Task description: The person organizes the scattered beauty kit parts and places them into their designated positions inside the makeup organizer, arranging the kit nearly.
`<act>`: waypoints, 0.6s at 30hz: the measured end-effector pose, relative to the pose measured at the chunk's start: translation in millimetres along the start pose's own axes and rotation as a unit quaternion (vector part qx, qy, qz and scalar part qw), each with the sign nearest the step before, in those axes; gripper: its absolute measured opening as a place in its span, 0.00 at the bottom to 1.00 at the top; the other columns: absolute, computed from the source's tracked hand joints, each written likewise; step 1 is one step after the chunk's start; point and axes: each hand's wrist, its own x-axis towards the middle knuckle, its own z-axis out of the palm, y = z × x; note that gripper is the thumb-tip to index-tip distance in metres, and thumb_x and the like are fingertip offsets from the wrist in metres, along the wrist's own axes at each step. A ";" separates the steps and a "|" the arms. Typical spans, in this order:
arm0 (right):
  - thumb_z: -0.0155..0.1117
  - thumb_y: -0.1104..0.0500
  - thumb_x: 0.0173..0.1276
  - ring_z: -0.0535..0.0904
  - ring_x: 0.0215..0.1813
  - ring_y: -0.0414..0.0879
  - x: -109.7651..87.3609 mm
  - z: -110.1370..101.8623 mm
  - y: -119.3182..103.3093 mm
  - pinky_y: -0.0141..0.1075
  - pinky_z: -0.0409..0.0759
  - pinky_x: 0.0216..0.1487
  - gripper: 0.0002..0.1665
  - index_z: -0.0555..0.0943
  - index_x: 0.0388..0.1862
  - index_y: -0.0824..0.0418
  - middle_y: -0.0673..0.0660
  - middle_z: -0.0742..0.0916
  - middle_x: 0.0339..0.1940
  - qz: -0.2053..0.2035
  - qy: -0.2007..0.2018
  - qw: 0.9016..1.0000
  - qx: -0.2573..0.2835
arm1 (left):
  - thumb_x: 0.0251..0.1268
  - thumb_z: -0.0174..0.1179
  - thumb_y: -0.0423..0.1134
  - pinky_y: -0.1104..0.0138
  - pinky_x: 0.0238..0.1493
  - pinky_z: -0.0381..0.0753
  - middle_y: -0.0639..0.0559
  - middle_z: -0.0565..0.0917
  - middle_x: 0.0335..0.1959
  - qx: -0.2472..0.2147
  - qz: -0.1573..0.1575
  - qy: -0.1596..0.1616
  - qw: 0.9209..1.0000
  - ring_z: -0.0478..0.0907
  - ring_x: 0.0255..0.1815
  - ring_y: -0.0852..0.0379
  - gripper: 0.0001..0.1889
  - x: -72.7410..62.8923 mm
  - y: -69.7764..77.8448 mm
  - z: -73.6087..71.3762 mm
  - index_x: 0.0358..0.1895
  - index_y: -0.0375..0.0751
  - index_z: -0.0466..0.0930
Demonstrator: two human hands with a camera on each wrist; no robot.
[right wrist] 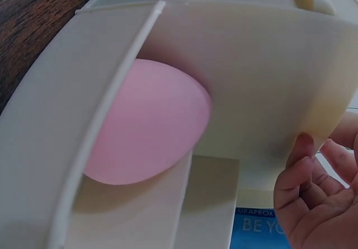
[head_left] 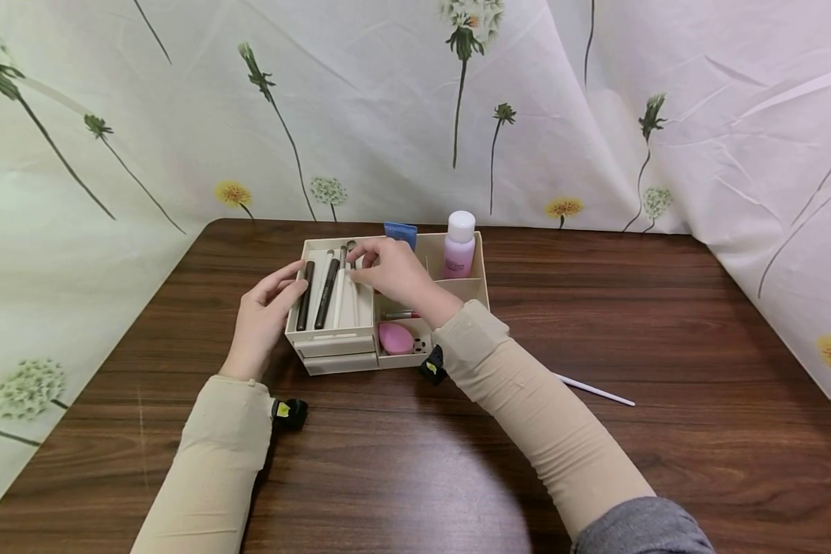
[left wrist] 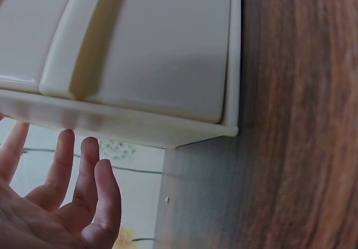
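Note:
A cream makeup organizer (head_left: 339, 344) with two small front drawers sits on the table. My left hand (head_left: 263, 315) holds its left side, thumb over the rim beside a black pen (head_left: 302, 308); in the left wrist view, several fingers (left wrist: 61, 159) lie along the outer wall. Over the top tray, my right hand (head_left: 398, 273) pinches a makeup brush (head_left: 355, 308) near its upper end. Another black pen (head_left: 328, 296) and other slim brushes lie alongside in that tray. In the right wrist view, curled fingers (right wrist: 305, 176) stand at the divider, the brush hidden behind it.
In the organizer's right half are a pink makeup sponge (head_left: 395, 338), a pink bottle with white cap (head_left: 460, 246), a blue packet (head_left: 401, 233) and a lipstick-like tube (head_left: 400, 314). A thin white stick (head_left: 599, 391) lies on the table (head_left: 388, 477). Floral cloth (head_left: 388, 115) hangs behind.

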 end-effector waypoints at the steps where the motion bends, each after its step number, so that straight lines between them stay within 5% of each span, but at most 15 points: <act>1: 0.69 0.58 0.66 0.74 0.32 0.40 -0.2 -0.1 0.1 0.27 0.70 0.31 0.13 0.85 0.50 0.56 0.52 0.82 0.36 -0.001 0.001 1.000 -0.001 | 0.70 0.59 0.50 0.79 0.44 0.75 0.72 0.80 0.39 0.002 0.000 0.000 1.000 0.76 0.45 0.70 0.25 0.1 0.0 0.0 0.68 0.51 0.75; 6: 0.68 0.58 0.66 0.76 0.30 0.41 -3.7 -1.4 0.8 0.27 0.73 0.31 0.14 0.84 0.51 0.57 0.53 0.83 0.37 0.001 0.000 1.000 0.028 | 0.70 0.60 0.50 0.79 0.44 0.75 0.72 0.80 0.39 0.000 -0.001 0.000 1.000 0.76 0.45 0.70 0.25 0.1 0.1 0.2 0.68 0.52 0.75; 12: 0.69 0.60 0.65 0.83 0.32 0.56 -11.2 -4.6 2.7 0.29 0.76 0.28 0.15 0.84 0.50 0.59 0.52 0.82 0.34 0.009 0.005 0.995 0.103 | 0.69 0.60 0.50 0.78 0.44 0.75 0.71 0.80 0.39 0.001 -0.003 0.002 1.000 0.76 0.45 0.70 0.25 0.6 1.0 0.1 0.68 0.52 0.75; 18: 0.69 0.60 0.65 0.77 0.23 0.43 -19.8 -8.7 6.3 0.32 0.77 0.30 0.14 0.84 0.49 0.60 0.51 0.81 0.30 0.015 0.007 0.989 0.147 | 0.69 0.60 0.50 0.78 0.45 0.74 0.72 0.80 0.39 -0.004 -0.004 0.000 1.000 0.76 0.46 0.70 0.25 -0.3 0.5 -0.4 0.68 0.52 0.75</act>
